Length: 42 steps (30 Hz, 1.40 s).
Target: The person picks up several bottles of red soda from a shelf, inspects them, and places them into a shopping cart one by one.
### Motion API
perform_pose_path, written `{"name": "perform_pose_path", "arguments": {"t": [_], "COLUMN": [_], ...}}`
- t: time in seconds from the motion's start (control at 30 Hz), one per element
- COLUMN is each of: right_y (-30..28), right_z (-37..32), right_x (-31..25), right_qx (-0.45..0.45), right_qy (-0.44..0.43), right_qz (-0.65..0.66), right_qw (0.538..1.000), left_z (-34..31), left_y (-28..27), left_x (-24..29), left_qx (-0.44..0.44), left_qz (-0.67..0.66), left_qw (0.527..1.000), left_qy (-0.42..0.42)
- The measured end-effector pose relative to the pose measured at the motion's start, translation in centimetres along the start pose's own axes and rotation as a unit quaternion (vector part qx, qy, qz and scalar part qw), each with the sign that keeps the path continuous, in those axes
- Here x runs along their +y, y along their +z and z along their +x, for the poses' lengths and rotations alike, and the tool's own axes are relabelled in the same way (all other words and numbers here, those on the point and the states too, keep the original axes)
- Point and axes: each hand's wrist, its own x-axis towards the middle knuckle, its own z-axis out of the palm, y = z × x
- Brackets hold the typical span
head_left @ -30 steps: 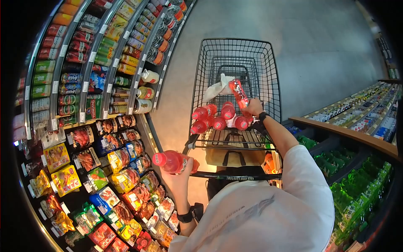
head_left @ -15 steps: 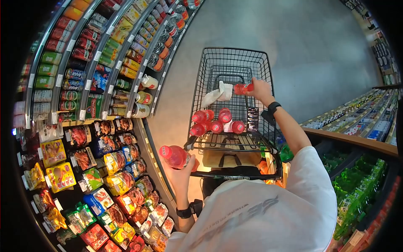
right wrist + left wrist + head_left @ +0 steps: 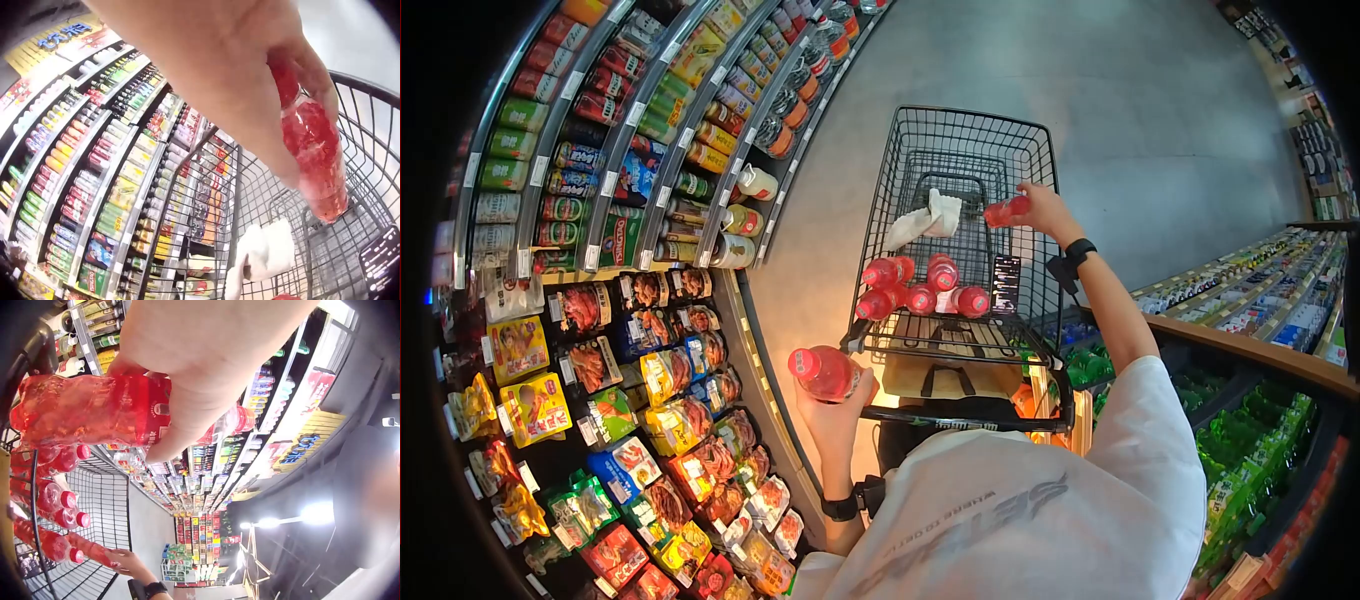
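Observation:
My left hand (image 3: 830, 425) grips a bottle of pink drink (image 3: 828, 374) to the left of the cart handle, its cap toward the upper left in the head view. In the left wrist view the fingers wrap the bottle's red label (image 3: 150, 411). My right hand (image 3: 1048, 214) holds another pink-drink bottle (image 3: 1004, 211) inside the right side of the shopping cart (image 3: 970, 113). The right wrist view shows that bottle (image 3: 315, 147) tilted, its lower end toward the wire floor. Several more pink bottles (image 3: 921, 299) stand grouped at the cart's near end.
A white cloth (image 3: 943, 213) and a black panel with white text (image 3: 1006, 284) are in the cart. Packaged foods (image 3: 685, 420) and drink shelves (image 3: 610, 185) line the left. Green bottles (image 3: 1255, 480) fill a display on the right. Grey floor (image 3: 1160, 130) extends ahead.
My right hand has moved forward and right, away from the grouped bottles, and its bottle has turned to point left. My left hand keeps its bottle in nearly the same place.

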Motion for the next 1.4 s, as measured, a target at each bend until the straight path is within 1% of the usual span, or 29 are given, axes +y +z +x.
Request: {"name": "perform_pose_path", "arguments": {"t": [0.1,0.17,0.3,0.4,0.5,0.6,0.7,0.8,0.9,1.0,1.1,1.3,1.4], "right_y": [0.5,1.7,2.4,3.5,4.8,5.1,5.8,5.9,6.0,5.8,5.3,4.0,4.7], "right_z": [-1.1,-1.3,-1.4,-1.9,-1.9,-2.2,-2.4,-2.2,-2.2,-2.3,-2.7,-3.3,-3.1], "right_x": [0.4,1.1,1.7,1.9,2.4,2.1,1.9,2.3,2.4,2.5,2.1,1.9,3.1], "right_qx": [0.023,0.039,0.061,0.074,0.026,0.026,0.095,0.081,0.084,0.088,0.089,0.068,0.075], "right_qy": [0.029,0.023,0.015,0.072,0.086,0.098,0.084,0.084,0.099,0.099,0.112,0.091,0.076], "right_qz": [0.098,0.114,0.158,0.26,0.322,0.296,0.294,0.299,0.297,0.299,0.302,0.372,0.373], "right_qw": [0.994,0.993,0.985,0.96,0.943,0.95,0.947,0.947,0.946,0.945,0.942,0.921,0.922], "left_z": [0.1,0.1,0.3,0.2,0.1,0.2,0.1,-0.1,-0.2,-0.2,-0.2,-0.2,-0.2], "left_y": [-0.1,0.1,-0.1,0.0,0.0,-0.4,-0.6,-0.3,-0.2,-0.1,0.0,0.3,0.4], "left_x": [-0.4,-0.5,-1.7,-1.6,-1.3,-2.7,-2.9,-2.0,-1.5,-1.6,-1.3,-1.1,-0.9], "left_qx": [-0.003,-0.006,-0.016,-0.021,-0.013,-0.012,-0.018,-0.012,-0.025,-0.02,-0.022,-0.024,-0.021], "left_qz": [0.02,0.014,0.029,-0.007,0.025,0.034,0.048,0.038,0.025,0.045,0.044,0.033,0.04], "left_qw": [1.0,1.0,0.999,0.999,0.999,0.997,0.997,0.998,0.999,0.997,0.997,0.998,0.997], "left_qy": [0.003,0.002,0.027,0.024,0.042,0.064,0.06,0.055,0.04,0.061,0.056,0.047,0.069]}}
